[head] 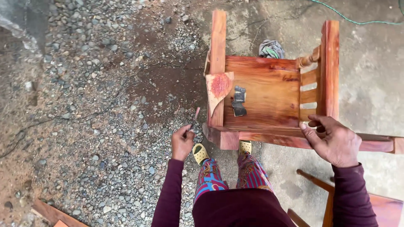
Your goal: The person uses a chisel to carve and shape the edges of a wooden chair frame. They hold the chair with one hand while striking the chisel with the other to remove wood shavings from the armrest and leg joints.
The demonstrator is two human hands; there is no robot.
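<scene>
Maroon sleeves at bottom of frame, person standing, patterned red-blue trousers (229, 178), yellow perforated clogs (201, 153) on gravel edge. Left hand (182, 143) closed around a thin dark tool (195, 119), maybe a brush or pencil, cannot tell which; tip points up and away, held over the gravel (97, 117) just left of the chair. Right hand (332, 141) rests on the near rail of a reddish varnished wooden chair (269, 96), fingers curled loosely over the edge, thumb out toward the slats, not gripping anything else. Chair lies tipped over on its back, seat face up toward the camera, legs pointing away, slatted back (309, 94) on the right side. On the seat: a worn sheet of sandpaper (219, 90) with red dust, draped over the left leg and seat edge; beside it two small dark scraps (239, 101), touching each other. Another red wood piece (378, 206) at lower right, near right sleeve. Plank end (52, 213) at lower left on gravel. Farther out: crumpled grey-green rag (271, 49) on the concrete just beyond the chair, between its legs. Green cord (349, 19) across top right of the concrete floor (374, 84).
</scene>
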